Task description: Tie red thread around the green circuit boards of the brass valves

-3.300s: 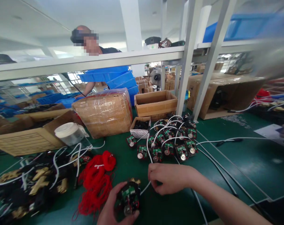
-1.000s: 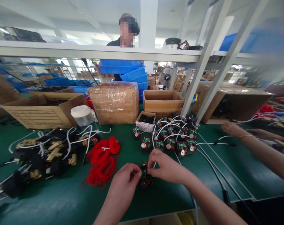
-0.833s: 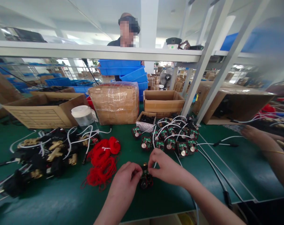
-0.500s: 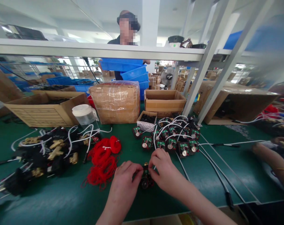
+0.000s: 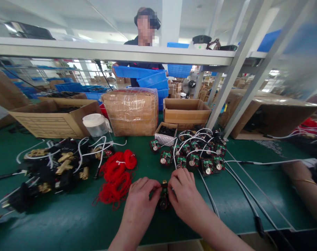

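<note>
Two-handed fingertip work, apparently, at the upper end of a small circuit unit on the green tabletop, between left hand and right hand. Fingertips drawn close together on each; actual grip impossible to tell. Seemingly calling for steady, fine control. Red cord nearby, wired boards beyond.

Both hands at a small circuit-board unit.
</note>
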